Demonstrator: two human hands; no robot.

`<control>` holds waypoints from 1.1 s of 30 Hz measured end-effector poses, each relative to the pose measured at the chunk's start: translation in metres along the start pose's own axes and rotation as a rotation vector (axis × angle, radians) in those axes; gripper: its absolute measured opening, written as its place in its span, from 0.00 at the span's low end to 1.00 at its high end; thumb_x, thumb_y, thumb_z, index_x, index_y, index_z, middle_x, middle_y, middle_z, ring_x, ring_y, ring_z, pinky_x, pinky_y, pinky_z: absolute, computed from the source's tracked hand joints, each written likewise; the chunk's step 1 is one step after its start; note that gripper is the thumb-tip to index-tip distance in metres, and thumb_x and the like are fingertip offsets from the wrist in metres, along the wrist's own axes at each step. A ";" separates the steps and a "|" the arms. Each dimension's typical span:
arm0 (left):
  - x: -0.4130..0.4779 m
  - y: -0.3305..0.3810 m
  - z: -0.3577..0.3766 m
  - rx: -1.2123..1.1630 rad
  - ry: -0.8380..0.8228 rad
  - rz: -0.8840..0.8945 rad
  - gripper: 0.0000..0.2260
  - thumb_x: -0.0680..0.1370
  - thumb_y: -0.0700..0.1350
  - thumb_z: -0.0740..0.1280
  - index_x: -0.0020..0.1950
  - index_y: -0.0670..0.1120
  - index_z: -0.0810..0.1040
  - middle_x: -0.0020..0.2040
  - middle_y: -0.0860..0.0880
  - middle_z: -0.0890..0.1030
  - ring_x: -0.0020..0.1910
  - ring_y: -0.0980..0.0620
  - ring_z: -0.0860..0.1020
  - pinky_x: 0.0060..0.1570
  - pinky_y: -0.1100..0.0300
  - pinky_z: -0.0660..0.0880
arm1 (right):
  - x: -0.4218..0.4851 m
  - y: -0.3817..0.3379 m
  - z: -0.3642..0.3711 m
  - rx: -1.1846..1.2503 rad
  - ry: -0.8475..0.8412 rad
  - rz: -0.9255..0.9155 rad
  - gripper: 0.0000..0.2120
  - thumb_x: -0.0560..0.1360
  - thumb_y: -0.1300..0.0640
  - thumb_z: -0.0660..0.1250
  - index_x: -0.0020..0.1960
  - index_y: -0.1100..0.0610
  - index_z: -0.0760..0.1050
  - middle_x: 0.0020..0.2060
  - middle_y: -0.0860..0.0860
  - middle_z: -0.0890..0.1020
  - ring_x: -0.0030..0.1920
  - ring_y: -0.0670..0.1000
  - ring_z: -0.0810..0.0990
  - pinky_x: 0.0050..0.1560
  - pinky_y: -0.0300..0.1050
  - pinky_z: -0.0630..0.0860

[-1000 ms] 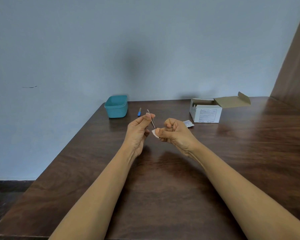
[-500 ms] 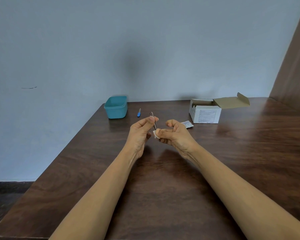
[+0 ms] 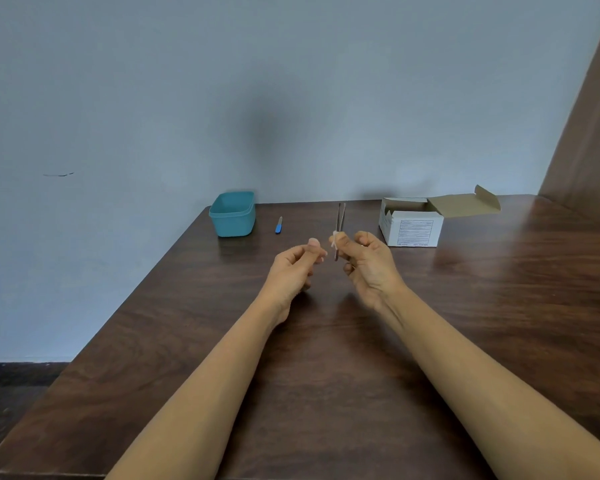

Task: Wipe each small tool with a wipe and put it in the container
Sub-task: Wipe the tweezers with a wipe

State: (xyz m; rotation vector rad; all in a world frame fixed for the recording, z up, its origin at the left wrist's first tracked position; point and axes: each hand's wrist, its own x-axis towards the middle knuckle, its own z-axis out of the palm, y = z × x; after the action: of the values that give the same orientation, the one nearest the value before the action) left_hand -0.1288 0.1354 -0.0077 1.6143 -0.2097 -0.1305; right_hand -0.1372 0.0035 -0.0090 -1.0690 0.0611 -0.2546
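Above the middle of the dark wooden table [image 3: 499,306], my right hand [image 3: 368,265] pinches thin metal tweezers [image 3: 340,218] through a small white wipe [image 3: 334,238]. The tweezers stand nearly upright, with their tips above my fingers. My left hand [image 3: 297,266] is just left of them, apart from them, fingers curled with the thumb on the index finger and nothing in it. The teal container [image 3: 232,216] stands at the table's far left edge. A small blue-handled tool [image 3: 279,226] lies on the table to its right.
An open white cardboard box [image 3: 411,226] with its flap folded back stands at the far right of the table, against the pale wall. A brown wooden panel [image 3: 589,140] rises at the right edge. The table's left edge drops to a dark floor.
The tweezers have passed from my left hand to my right hand and now stand more upright. My left hand has let go and drawn slightly left. The view has tilted a little.
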 end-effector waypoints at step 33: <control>0.004 -0.006 0.006 0.172 -0.100 0.172 0.08 0.78 0.42 0.67 0.44 0.41 0.84 0.34 0.59 0.82 0.33 0.70 0.76 0.41 0.69 0.68 | 0.021 0.007 -0.012 0.269 0.002 0.200 0.06 0.70 0.58 0.71 0.44 0.59 0.77 0.32 0.50 0.80 0.30 0.45 0.73 0.36 0.39 0.68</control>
State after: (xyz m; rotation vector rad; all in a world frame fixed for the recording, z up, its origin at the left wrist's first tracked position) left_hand -0.1255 0.1287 -0.0141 1.7541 -0.4459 -0.0613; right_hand -0.1173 -0.0089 -0.0199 -0.7883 0.1306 -0.0799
